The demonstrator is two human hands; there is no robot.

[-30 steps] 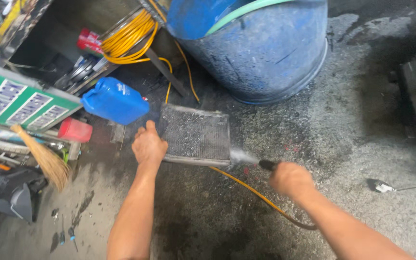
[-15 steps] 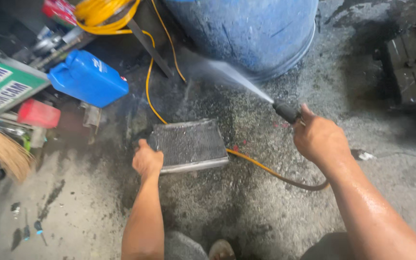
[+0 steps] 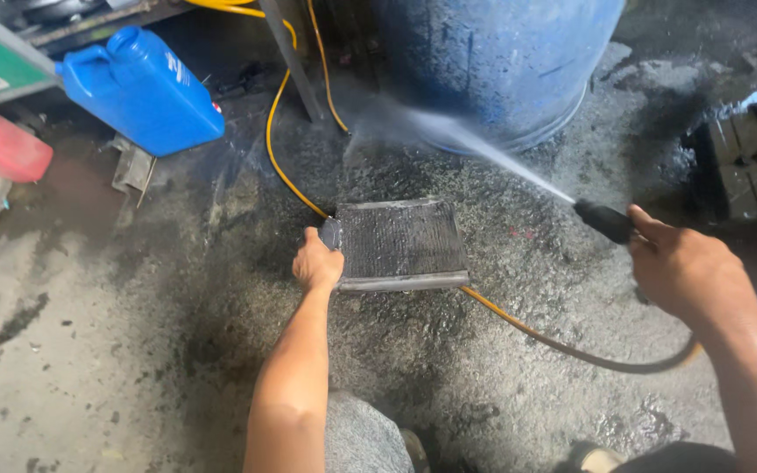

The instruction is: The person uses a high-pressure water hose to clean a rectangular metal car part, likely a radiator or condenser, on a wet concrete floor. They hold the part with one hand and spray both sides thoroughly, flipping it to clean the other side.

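Left hand extended, fingers curled; right hand closed, gripping.

Jug left of barrel

Open wet floor left of radiator core; blue drum, blue jug, yellow hose obstruct behind.

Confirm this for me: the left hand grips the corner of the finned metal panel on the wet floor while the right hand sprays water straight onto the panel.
Not quite. In the head view the left hand does grip the panel, but the right hand's nozzle sends the water jet past the panel, toward the blue barrel.
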